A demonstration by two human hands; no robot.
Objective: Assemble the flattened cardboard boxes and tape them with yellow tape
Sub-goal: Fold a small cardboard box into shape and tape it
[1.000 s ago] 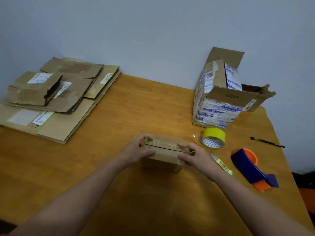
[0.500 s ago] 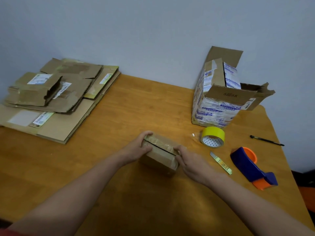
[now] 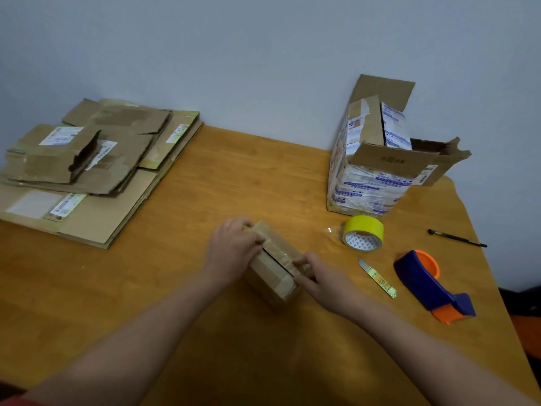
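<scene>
Since both hands work at the centre, bearings are taken from there; entries run by size.

1. Orange-brown wooden table (image 3: 234, 171), bearing everything.
2. Stack of flattened brown cardboard boxes (image 3: 96, 171), 10 o'clock, well apart from the work; apparently the waiting supply.
3. Tall printed cardboard box (image 3: 369, 183), 1 o'clock, upright, top flaps open.
4. Small brown cardboard box (image 3: 273, 263), centre, lying aslant, with the dark seam between its 2 closed flaps uppermost. Left hand (image 3: 231, 247) curls over its 11 o'clock end and right hand (image 3: 325, 281) clasps its 5 o'clock end, probably keeping the flaps together for taping.
5. Blue-and-orange plastic tape dispenser (image 3: 424, 282), 3 o'clock, idle.
6. Yellow tape roll (image 3: 363, 234), 2 o'clock, just beside the tall box, untouched, handy to the right hand.
7. Yellow-handled utility knife (image 3: 377, 278), between roll and dispenser.
8. Black pen (image 3: 456, 237), beyond the dispenser, near the table's edge.
</scene>
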